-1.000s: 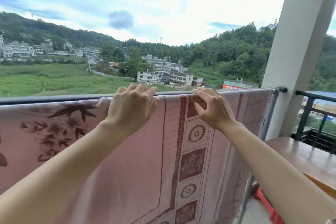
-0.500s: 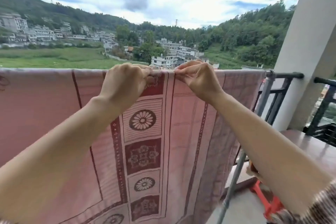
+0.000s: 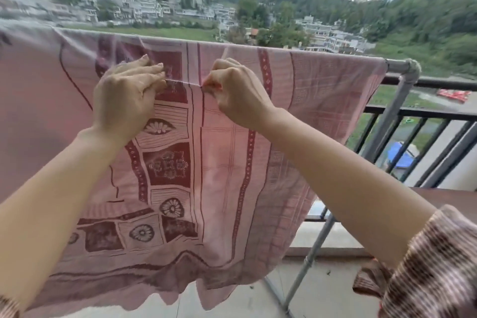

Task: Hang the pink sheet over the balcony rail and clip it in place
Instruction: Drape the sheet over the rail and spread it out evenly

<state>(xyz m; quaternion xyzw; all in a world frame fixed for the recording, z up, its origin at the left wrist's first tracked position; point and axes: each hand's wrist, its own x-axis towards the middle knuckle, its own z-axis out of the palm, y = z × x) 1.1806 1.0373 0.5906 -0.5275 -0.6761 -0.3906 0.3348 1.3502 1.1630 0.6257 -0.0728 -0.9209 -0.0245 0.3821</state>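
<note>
Hands (image 3: 180,95) pinching pink sheet (image 3: 322,90)

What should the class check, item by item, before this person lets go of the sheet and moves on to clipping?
1. Pink sheet draped over the rail: ok.
2. Left hand pinching the fabric: ok.
3. Right hand pinching the fabric: ok.
4. Fabric pulled taut between the hands: ok.
5. Clip within sight: not ok, none visible.
6. Sheet hanging evenly on both sides of the rail: cannot tell, far side hidden.
</note>
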